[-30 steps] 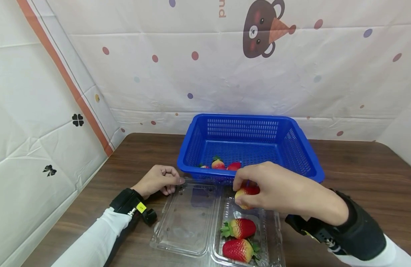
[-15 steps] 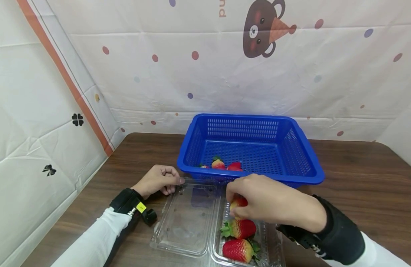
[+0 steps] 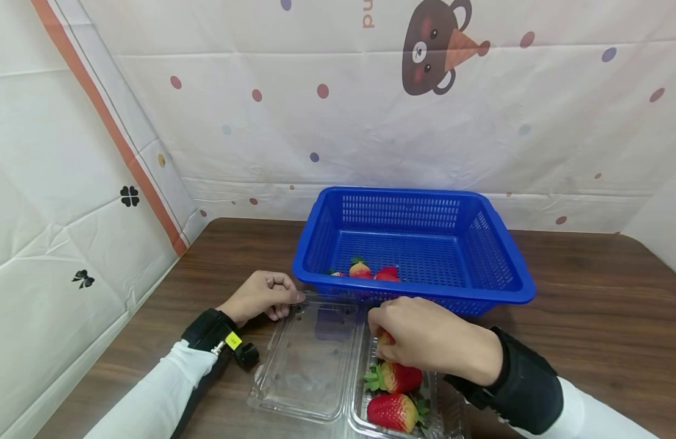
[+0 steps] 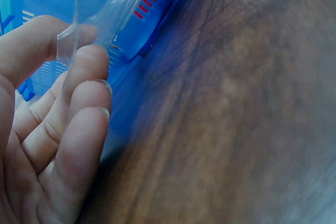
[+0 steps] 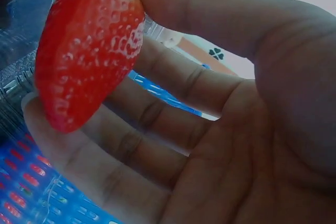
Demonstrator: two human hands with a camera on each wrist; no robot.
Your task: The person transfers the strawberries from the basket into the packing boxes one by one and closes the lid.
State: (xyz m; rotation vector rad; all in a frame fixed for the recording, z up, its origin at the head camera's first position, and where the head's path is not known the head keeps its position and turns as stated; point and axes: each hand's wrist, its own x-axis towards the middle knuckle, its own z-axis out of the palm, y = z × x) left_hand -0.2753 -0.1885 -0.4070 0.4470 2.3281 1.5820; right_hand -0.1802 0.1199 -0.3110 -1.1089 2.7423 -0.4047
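Observation:
My right hand (image 3: 426, 334) holds a strawberry (image 5: 89, 51) between thumb and fingers, low over the far end of a clear plastic clamshell box (image 3: 357, 390). In the head view most of that strawberry is hidden by the hand. Two more strawberries lie in the box's right half: one (image 3: 402, 377) with its leaves to the left, and a nearer one (image 3: 391, 412) with its leaves to the right. My left hand (image 3: 265, 296) pinches the far left corner of the open lid (image 3: 310, 360) between thumb and index finger, as the left wrist view shows.
Behind the box stands a blue plastic basket (image 3: 415, 244), close against its far edge. Several strawberries (image 3: 361, 269) sit in the basket's near left corner. The brown wooden table (image 3: 590, 292) runs up to a printed white cloth (image 3: 250, 134) at the back and left.
The right hand has moved left and toward me with its strawberry, deeper over the far end of the box. The left hand keeps its hold on the lid corner.

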